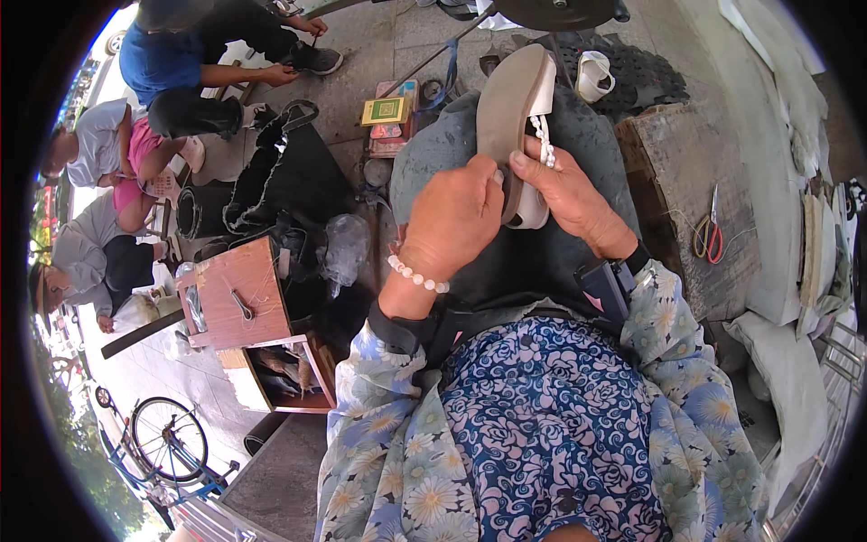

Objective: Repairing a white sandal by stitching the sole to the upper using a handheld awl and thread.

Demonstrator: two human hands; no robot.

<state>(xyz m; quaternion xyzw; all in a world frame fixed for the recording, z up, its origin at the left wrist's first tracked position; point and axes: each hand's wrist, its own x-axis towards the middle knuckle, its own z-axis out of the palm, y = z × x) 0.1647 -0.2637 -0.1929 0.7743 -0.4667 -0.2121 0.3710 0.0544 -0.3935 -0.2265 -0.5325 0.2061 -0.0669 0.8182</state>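
A sandal [504, 104] with a taupe sole and white straps is held up over my lap, its sole turned toward me. White braided trim [543, 137] hangs along its right side. My right hand [569, 194] grips it from the right, thumb pressed on the sole's edge. On the left, my left hand [454, 215] is closed against the sole, its fingertips mostly hidden. A beaded bracelet circles that wrist. Beneath the sandal a dark grey cloth [433, 149] covers my knees. Another white sandal [594, 76] lies beyond them.
Red-handled scissors [710, 237] and thread lie on a worn wooden board [686, 172] at right. To the left stand a wooden box [237, 294] with an open drawer [298, 378], a black bag [293, 172] and a clear plastic bag [346, 248]. Several people sit farther left, near a bicycle [169, 443].
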